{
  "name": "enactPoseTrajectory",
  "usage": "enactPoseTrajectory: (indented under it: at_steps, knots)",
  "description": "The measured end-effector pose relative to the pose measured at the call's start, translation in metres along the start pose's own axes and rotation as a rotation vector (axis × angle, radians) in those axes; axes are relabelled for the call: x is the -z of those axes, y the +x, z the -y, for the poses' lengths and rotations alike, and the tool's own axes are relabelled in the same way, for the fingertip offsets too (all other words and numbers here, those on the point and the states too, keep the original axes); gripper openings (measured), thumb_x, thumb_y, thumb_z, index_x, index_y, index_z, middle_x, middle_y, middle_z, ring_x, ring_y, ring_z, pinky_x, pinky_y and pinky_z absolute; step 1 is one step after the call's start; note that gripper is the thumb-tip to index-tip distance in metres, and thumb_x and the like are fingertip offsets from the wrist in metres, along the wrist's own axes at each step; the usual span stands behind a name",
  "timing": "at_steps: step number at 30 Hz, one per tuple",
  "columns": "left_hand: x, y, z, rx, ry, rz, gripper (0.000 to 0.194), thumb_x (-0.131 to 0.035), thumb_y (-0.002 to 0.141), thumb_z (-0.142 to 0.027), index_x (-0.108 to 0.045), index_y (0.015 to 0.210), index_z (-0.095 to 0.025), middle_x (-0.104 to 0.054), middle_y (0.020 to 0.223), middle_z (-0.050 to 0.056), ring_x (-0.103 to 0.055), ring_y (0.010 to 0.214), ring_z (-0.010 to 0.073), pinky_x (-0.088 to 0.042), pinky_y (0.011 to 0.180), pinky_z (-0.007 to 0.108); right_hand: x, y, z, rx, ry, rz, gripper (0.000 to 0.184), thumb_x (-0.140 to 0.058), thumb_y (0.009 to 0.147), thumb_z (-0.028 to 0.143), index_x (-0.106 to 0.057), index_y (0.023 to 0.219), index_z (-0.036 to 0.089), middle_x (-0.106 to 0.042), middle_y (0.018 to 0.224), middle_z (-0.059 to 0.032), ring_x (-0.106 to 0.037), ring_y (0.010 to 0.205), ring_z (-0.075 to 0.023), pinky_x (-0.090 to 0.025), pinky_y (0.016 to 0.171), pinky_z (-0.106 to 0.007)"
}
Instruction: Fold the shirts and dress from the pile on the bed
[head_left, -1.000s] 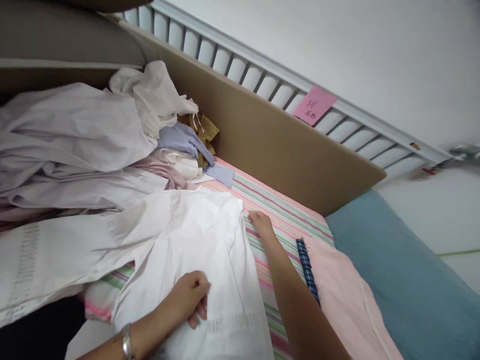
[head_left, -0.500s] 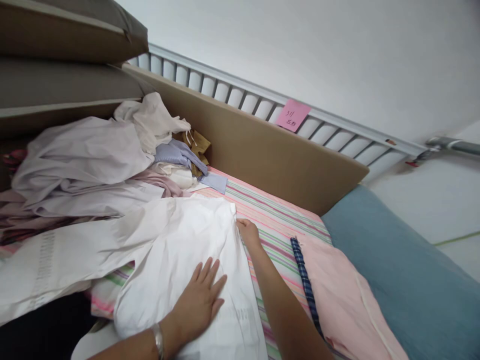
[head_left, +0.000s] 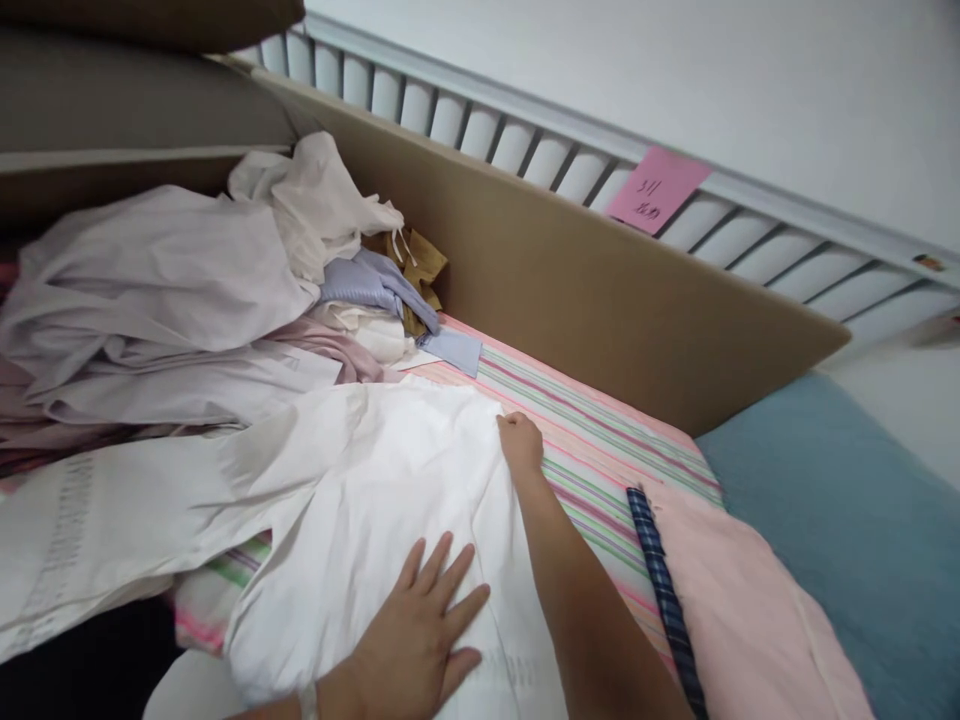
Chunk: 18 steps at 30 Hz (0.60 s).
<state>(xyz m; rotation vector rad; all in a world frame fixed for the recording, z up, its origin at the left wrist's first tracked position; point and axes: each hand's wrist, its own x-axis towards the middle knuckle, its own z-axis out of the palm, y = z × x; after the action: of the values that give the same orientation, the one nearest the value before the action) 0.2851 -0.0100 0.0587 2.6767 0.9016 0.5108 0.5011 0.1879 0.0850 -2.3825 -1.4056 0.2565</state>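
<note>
A white garment point(head_left: 390, 470) with a long sleeve stretched to the left is spread over the striped sheet point(head_left: 585, 480). Flat on its body rests my left hand point(head_left: 420, 625), fingers spread, a silver bangle at the wrist. At the garment's upper right edge, my right hand point(head_left: 520, 440) pinches the cloth between thumb and fingers. To the right lies folded pink cloth point(head_left: 750, 590), with a dark blue plaid strip point(head_left: 664, 590) along its left side.
A heap of crumpled clothes point(head_left: 165, 290) fills the left, beneath grey cushions point(head_left: 142, 95). A tan board point(head_left: 585, 280) runs along the back, before a slatted rail point(head_left: 480, 135) carrying a pink note point(head_left: 660, 188). Blue fabric point(head_left: 847, 500) lies at the right.
The camera view has shifted, so the heap, note and board appear moved. My right hand still pinches the garment's edge, and my left hand stays flat on it, fingers spread slightly wider.
</note>
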Motion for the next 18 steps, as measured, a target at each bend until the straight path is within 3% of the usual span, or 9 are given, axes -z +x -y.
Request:
enactPoseTrajectory:
  at_steps: [5,10,14,18]
  knots:
    - [-0.002,0.000,-0.001,0.026,-0.021,0.016,0.055,-0.045,0.091,-0.043,-0.030,0.143,-0.030,-0.021,0.153,0.006,-0.014,0.139,0.0369,-0.024,0.108,0.061,-0.012,0.008,-0.008,-0.006,-0.020,0.069,0.022,-0.048,0.082,0.036,-0.063,0.086,0.020,-0.067,0.086,-0.0076,-0.060,0.085,-0.0203,-0.042,0.074,-0.030]
    - [-0.002,-0.001,-0.001,0.029,0.005,0.000,0.053,-0.046,0.091,-0.044,-0.035,0.141,-0.030,-0.025,0.152,0.006,-0.016,0.138,0.0370,-0.023,0.108,0.060,0.021,-0.010,-0.017,0.052,0.138,0.120,0.032,-0.056,0.076,0.038,-0.063,0.102,0.020,-0.068,0.100,-0.0053,-0.062,0.092,-0.0177,-0.044,0.082,-0.027]
    - [-0.003,-0.001,-0.003,0.025,0.035,-0.024,0.052,-0.046,0.091,-0.044,-0.036,0.140,-0.030,-0.029,0.150,0.006,-0.018,0.138,0.0363,-0.023,0.108,0.059,0.062,-0.084,-0.060,0.051,0.281,0.050,0.037,-0.049,0.078,0.039,-0.062,0.106,0.019,-0.067,0.106,-0.0055,-0.062,0.097,-0.0170,-0.045,0.086,-0.027]
    - [-0.003,0.000,-0.005,0.019,0.070,-0.028,0.049,-0.044,0.091,-0.044,-0.040,0.138,-0.030,-0.032,0.148,0.007,-0.021,0.137,0.0358,-0.023,0.107,0.059,0.084,-0.191,-0.123,-0.101,0.475,0.056,0.038,-0.052,0.074,0.046,-0.064,0.096,0.018,-0.070,0.089,-0.0051,-0.066,0.077,-0.0197,-0.049,0.074,-0.031]
